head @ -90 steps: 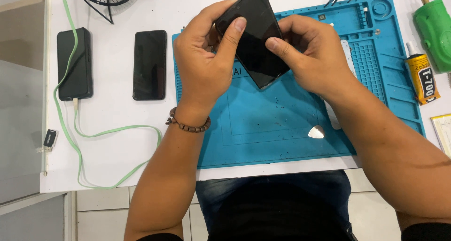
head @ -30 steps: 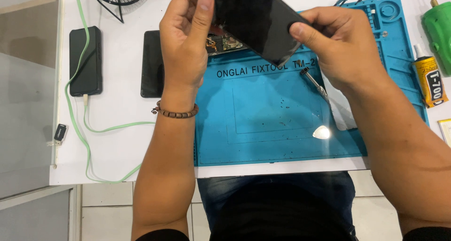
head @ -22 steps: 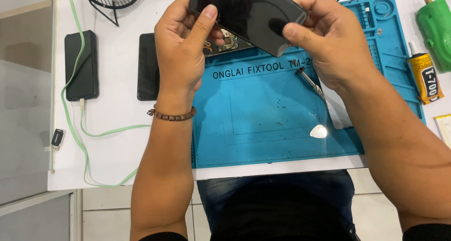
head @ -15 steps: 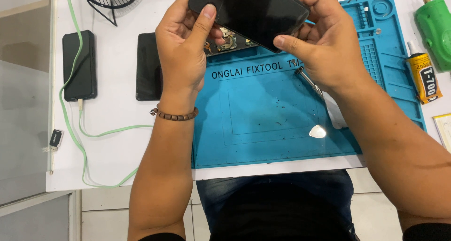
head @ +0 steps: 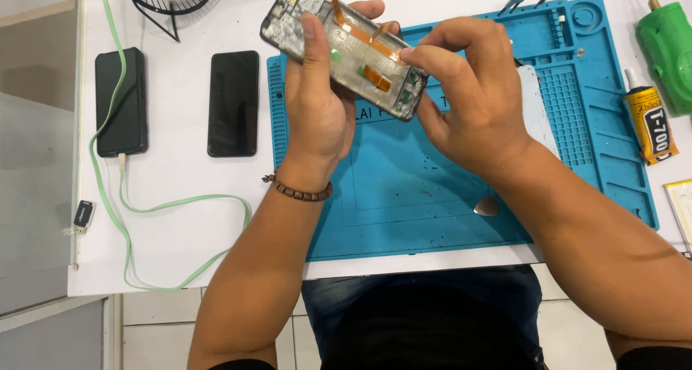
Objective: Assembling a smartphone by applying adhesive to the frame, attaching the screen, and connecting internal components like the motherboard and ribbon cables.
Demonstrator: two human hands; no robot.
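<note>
Left hand (head: 321, 117) has a firm grip on the opened phone frame (head: 344, 49), held tilted above the blue mat (head: 432, 197) with its orange flex cables showing. Right hand (head: 468, 99) pinches the frame's lower end, fingertips (head: 411, 53) on the edge.

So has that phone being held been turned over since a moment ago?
Yes. The opened phone frame now shows its circuit side with orange ribbon cables; earlier its black glass faced up, above the same blue silicone mat.
</note>
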